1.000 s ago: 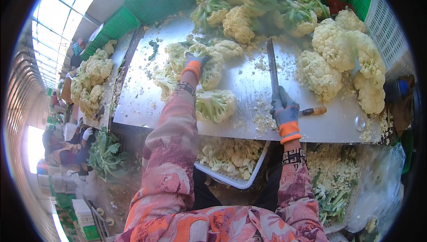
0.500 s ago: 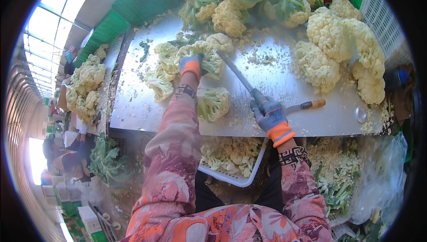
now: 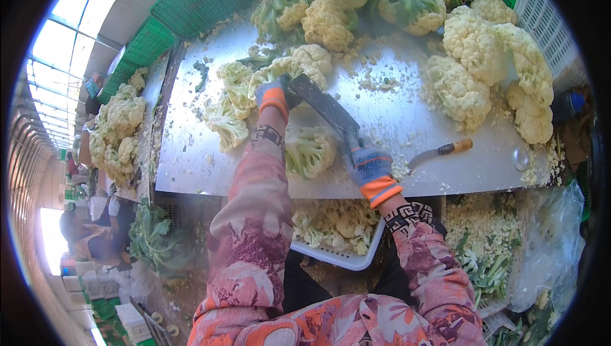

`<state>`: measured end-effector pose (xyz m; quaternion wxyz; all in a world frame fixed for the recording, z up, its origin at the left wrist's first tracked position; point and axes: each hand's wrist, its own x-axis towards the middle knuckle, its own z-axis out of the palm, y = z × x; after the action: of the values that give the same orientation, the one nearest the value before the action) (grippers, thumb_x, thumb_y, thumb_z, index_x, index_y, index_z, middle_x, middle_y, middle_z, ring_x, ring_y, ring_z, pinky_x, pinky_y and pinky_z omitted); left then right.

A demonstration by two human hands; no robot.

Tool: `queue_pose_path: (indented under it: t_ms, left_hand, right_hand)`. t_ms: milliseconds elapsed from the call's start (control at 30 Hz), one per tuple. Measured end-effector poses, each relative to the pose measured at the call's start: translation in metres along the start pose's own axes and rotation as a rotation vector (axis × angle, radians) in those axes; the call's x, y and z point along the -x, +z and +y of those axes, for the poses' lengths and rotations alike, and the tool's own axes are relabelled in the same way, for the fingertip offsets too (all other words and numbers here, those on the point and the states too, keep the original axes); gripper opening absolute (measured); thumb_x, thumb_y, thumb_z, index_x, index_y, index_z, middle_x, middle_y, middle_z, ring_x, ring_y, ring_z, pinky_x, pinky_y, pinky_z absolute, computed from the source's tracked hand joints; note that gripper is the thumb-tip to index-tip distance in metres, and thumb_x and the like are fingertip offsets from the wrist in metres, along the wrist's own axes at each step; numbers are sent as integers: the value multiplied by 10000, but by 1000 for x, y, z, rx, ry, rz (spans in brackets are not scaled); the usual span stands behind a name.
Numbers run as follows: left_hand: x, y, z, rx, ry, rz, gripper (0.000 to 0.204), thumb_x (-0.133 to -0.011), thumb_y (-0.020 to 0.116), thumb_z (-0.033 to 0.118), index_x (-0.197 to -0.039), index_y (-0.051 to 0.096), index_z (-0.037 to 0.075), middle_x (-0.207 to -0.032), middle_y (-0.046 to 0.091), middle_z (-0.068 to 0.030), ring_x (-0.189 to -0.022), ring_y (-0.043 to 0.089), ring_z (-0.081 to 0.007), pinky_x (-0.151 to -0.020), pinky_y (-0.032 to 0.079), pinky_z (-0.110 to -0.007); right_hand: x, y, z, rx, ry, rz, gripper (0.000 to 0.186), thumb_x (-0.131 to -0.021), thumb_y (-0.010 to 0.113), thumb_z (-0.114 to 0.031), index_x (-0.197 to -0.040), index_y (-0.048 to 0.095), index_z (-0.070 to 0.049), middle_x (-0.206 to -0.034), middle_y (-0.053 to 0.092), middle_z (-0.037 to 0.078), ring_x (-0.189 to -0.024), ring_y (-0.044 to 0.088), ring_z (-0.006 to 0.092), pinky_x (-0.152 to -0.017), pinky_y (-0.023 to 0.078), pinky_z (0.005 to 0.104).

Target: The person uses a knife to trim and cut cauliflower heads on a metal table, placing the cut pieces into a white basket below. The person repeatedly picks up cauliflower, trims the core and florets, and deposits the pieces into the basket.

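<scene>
My left hand (image 3: 275,96), in a grey glove with an orange cuff, is closed on a cauliflower piece (image 3: 300,66) at the middle left of the metal table. Gripped by its handle in my gloved right hand (image 3: 370,166) is a knife (image 3: 328,112) with a long, broad, dark blade. Its far end lies close against my left hand and the cauliflower, partly covering both. Cut cauliflower pieces (image 3: 228,123) lie left of my left hand, and a cut piece (image 3: 310,153) sits nearer me with its pale stalks showing.
Whole cauliflower heads (image 3: 455,91) are heaped at the right, others (image 3: 328,21) at the back. A curved knife with a wooden handle (image 3: 455,147) lies on the metal table (image 3: 191,161). Below its front edge is a white basket (image 3: 344,260) of florets. Green crates (image 3: 197,2) border the back.
My right hand has shifted left and slightly nearer me. The knife has turned its broad side into view, and its far end has moved left to my left hand, which stays on the cauliflower.
</scene>
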<state>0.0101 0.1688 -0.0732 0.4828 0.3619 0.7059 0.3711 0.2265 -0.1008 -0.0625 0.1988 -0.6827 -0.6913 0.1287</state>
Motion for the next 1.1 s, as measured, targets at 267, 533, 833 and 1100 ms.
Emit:
queue_pose_path:
  t_ms: [267, 533, 833, 1100]
  left_hand:
    - [12, 5, -1, -412, 176, -16, 848, -729, 765, 362, -1266, 357, -153, -1136, 604, -230, -928, 657, -284, -695, 578, -371]
    - [74, 49, 30, 24, -51, 230, 422, -773, 762, 202, -1003, 539, -73, -817, 650, -236, -598, 659, -350, -506, 584, -460]
    - [59, 11, 22, 16, -9, 1, 400, -771, 774, 229, -972, 591, -65, -807, 660, -194, -593, 661, -313, -494, 592, -443]
    - [37, -5, 16, 145, -44, -72, 437, -773, 755, 167, -1082, 538, -54, -905, 649, -223, -691, 677, -328, -545, 597, -462]
  right_hand:
    - [-31, -10, -22, -57, 138, 33, 434, -889, 502, -252, -1307, 518, -137, -1071, 617, 189, -807, 668, 355, -657, 529, 481]
    - [-28, -27, -20, -173, 307, 14, 410, -893, 542, -363, -1266, 556, -193, -979, 647, 163, -871, 644, 367, -734, 516, 460]
    - [-37, -29, 10, -483, 515, 149, 441, -927, 490, -388, -1260, 580, -113, -924, 676, 196, -828, 653, 363, -748, 511, 454]
    - [-6, -47, -21, -75, 2, -48, 458, -869, 553, -305, -1301, 528, -157, -1073, 624, 144, -806, 665, 335, -709, 537, 455]
